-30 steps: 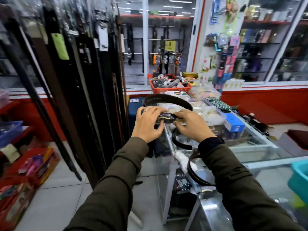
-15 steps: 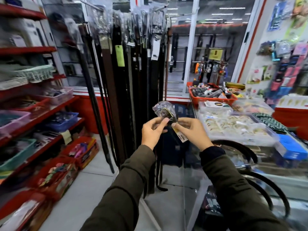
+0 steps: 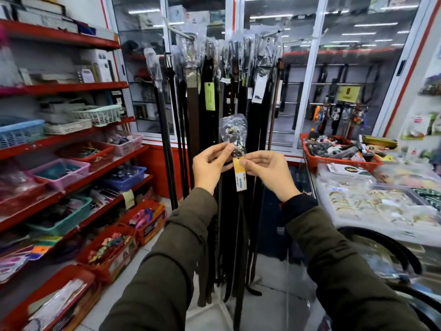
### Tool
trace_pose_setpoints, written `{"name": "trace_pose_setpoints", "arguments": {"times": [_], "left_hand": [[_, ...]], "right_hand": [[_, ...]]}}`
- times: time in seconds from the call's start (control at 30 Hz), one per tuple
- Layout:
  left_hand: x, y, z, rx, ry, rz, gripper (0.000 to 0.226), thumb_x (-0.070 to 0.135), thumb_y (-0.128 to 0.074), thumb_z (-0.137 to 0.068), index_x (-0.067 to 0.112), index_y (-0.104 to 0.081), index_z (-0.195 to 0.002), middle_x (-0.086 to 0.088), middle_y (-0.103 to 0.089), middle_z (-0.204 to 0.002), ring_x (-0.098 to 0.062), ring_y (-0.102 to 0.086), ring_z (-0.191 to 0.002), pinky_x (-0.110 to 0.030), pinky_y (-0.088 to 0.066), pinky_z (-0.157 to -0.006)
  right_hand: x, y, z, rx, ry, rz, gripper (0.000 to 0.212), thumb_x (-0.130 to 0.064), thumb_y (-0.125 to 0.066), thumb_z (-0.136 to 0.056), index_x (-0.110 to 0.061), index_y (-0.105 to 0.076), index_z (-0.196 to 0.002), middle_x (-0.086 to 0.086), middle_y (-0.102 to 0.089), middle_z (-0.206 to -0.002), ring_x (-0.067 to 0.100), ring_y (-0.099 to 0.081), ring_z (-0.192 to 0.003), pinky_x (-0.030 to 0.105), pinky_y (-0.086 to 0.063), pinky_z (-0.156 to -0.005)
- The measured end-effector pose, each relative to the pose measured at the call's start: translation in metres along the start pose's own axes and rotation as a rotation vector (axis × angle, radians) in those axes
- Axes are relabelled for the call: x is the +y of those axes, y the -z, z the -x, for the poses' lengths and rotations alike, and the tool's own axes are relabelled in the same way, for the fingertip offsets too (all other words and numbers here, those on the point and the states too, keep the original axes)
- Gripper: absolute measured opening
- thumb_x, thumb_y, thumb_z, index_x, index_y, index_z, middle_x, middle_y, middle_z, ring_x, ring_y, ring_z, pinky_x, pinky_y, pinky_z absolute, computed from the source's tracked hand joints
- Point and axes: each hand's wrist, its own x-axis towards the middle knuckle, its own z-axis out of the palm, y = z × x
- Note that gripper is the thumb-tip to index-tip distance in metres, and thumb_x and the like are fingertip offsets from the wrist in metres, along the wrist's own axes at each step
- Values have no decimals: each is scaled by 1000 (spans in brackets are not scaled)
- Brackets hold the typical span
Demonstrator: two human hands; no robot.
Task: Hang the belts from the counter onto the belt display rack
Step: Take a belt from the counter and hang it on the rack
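Observation:
I hold a dark belt (image 3: 241, 235) upright in front of the belt display rack (image 3: 229, 41). Its buckle end, wrapped in clear plastic (image 3: 233, 130), points up, and its strap hangs down toward the floor. My left hand (image 3: 210, 167) pinches the belt just below the buckle. My right hand (image 3: 267, 172) pinches it at the yellow price tag (image 3: 239, 174). The rack is crowded with several dark hanging belts (image 3: 210, 139), their buckles in plastic sleeves. Another black belt (image 3: 391, 249) curls on the glass counter at the lower right.
Red shelves (image 3: 71, 87) with baskets line the left wall. Red bins (image 3: 107, 249) sit on the floor at the left. The glass counter (image 3: 372, 259) at the right carries clear trays of bangles (image 3: 372, 199) and a red basket (image 3: 334, 154). Glass cabinets (image 3: 334, 68) stand behind.
I turned left from the counter toward the rack and lifted the belt's buckle end up higher. The strap now hangs straight down in front of the rack.

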Motion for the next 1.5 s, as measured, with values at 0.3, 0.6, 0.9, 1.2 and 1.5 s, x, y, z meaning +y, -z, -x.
{"name": "trace_pose_setpoints", "arguments": {"times": [0.3, 0.6, 0.9, 1.2, 1.5], "left_hand": [[58, 18, -32, -68, -41, 107, 24, 11, -72, -94, 14, -73, -117, -10, -79, -113, -15, -78, -100, -22, -61, -80], [129, 30, -78, 35, -166, 95, 32, 13, -72, -94, 6, -70, -125, -5, -79, -99, -8, -78, -86, -18, -60, -71], [163, 40, -103, 134, -309, 161, 27, 14, -76, -91, 7, -74, -118, -10, -80, -108, -14, -78, -91, -23, -62, -73], [176, 49, -117, 94, -180, 200, 17, 13, -76, -92, 9, -75, -108, -5, -82, -89, -12, -79, -78, -20, -61, -64], [179, 47, -123, 75, -136, 205, 26, 15, -74, -93, 3, -74, -116, -17, -77, -113, -18, -76, -85, -25, -63, -77]], "right_hand": [[-48, -42, -44, 50, 127, -277, 20, -13, -78, -88, -1, -77, -105, 18, -80, -98, 19, -79, -88, 27, -65, -73], [-114, -78, -103, 9, 250, -312, 8, -14, -81, -86, -16, -79, -93, 10, -81, -91, 16, -80, -85, 28, -65, -72], [-158, -107, -130, -24, 285, -395, 21, -7, -77, -88, 1, -76, -107, 20, -78, -99, 23, -77, -87, 28, -66, -71], [-170, -115, -139, -22, 168, -451, 22, -4, -75, -89, 6, -74, -109, 27, -77, -105, 31, -76, -92, 27, -65, -69], [-173, -114, -144, -6, 110, -447, 23, -4, -75, -89, 8, -74, -109, 29, -76, -105, 29, -74, -89, 36, -64, -77]]}}
